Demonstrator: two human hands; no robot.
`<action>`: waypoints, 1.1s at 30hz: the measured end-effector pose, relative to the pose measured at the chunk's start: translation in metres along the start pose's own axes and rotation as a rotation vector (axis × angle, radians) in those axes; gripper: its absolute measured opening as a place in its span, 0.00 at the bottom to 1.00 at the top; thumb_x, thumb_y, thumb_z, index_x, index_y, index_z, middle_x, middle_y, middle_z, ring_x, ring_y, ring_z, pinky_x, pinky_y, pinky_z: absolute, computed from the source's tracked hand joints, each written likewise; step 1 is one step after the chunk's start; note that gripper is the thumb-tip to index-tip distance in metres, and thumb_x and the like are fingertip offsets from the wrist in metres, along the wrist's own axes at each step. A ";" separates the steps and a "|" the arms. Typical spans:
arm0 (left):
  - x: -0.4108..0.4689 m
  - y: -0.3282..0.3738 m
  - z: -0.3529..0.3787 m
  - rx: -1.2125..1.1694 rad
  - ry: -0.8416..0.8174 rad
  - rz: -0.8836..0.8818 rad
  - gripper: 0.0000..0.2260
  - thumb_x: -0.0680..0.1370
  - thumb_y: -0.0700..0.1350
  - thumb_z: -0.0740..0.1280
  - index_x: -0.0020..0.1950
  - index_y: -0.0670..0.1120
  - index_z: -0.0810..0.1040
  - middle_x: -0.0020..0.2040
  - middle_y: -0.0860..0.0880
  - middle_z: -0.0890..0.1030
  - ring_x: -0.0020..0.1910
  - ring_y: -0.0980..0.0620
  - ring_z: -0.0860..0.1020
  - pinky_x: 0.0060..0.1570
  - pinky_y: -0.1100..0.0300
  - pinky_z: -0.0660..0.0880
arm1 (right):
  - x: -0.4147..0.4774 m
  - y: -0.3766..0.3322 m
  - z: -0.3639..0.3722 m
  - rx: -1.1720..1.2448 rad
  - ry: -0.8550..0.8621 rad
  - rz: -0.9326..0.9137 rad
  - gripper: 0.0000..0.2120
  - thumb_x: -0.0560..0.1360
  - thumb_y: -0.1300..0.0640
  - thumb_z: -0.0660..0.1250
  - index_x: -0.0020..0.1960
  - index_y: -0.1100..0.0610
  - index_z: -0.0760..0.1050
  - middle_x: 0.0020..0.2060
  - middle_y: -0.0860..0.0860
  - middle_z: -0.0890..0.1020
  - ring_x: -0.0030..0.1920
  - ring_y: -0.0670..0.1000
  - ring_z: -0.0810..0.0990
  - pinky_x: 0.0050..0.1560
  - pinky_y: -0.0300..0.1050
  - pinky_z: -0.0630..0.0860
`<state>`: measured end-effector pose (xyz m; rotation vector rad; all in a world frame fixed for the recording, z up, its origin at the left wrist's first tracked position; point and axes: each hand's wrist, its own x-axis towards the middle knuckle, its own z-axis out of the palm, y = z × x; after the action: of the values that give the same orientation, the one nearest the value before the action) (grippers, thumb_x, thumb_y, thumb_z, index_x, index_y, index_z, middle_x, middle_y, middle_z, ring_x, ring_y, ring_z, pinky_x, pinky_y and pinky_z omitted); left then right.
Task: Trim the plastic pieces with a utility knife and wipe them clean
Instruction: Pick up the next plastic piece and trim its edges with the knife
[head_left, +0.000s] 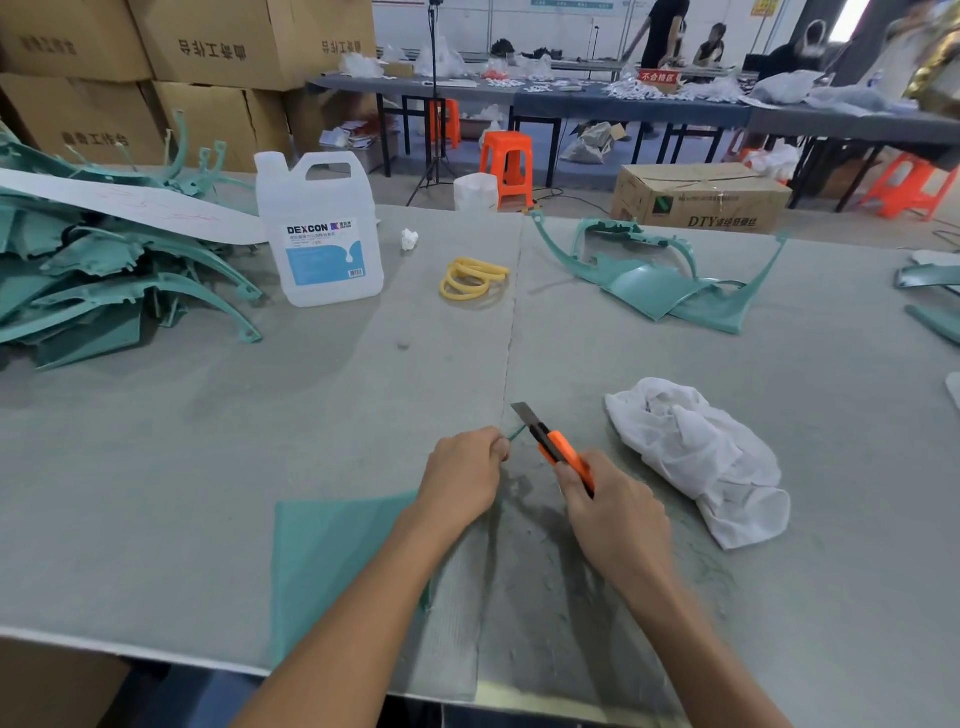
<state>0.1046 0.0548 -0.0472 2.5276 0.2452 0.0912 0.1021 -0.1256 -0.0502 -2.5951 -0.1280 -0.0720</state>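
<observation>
My left hand (462, 480) grips the narrow tip of a teal plastic piece (327, 561), whose broad flat part runs back under my forearm to the table's near edge. My right hand (613, 519) holds an orange utility knife (558, 449) with its blade out, pointing up and left, just right of the plastic tip. A crumpled white cloth (701, 457) lies on the table to the right of the knife. Teal shavings are scattered on the mat below my hands.
A big heap of teal plastic pieces (104, 275) fills the far left, and a smaller group (660, 280) lies at the far right. A clear DEXCON jug (322, 234) and yellow rings (472, 280) stand mid-table. Cardboard boxes, orange stools and people are beyond the grey table (208, 415).
</observation>
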 end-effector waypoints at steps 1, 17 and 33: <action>0.000 0.000 0.000 -0.001 -0.001 0.000 0.12 0.84 0.46 0.57 0.51 0.48 0.80 0.50 0.46 0.83 0.52 0.41 0.78 0.52 0.50 0.74 | 0.001 0.000 0.000 -0.006 -0.001 0.009 0.15 0.81 0.36 0.55 0.49 0.45 0.71 0.36 0.46 0.78 0.41 0.55 0.78 0.41 0.50 0.71; -0.009 -0.001 -0.014 -0.103 0.104 0.086 0.12 0.83 0.50 0.62 0.47 0.46 0.81 0.42 0.51 0.79 0.47 0.48 0.76 0.44 0.56 0.67 | -0.005 0.001 -0.005 0.113 0.054 0.022 0.12 0.82 0.39 0.58 0.48 0.46 0.71 0.31 0.45 0.77 0.34 0.44 0.75 0.35 0.46 0.68; -0.016 -0.019 -0.010 0.059 0.023 -0.005 0.15 0.86 0.52 0.50 0.46 0.46 0.66 0.49 0.38 0.81 0.51 0.35 0.76 0.50 0.47 0.70 | -0.038 -0.009 0.007 0.067 0.290 -0.322 0.16 0.79 0.48 0.67 0.66 0.38 0.74 0.47 0.42 0.82 0.46 0.50 0.81 0.37 0.50 0.78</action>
<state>0.0844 0.0724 -0.0494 2.5858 0.2666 0.1132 0.0639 -0.1165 -0.0547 -2.4435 -0.4312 -0.5472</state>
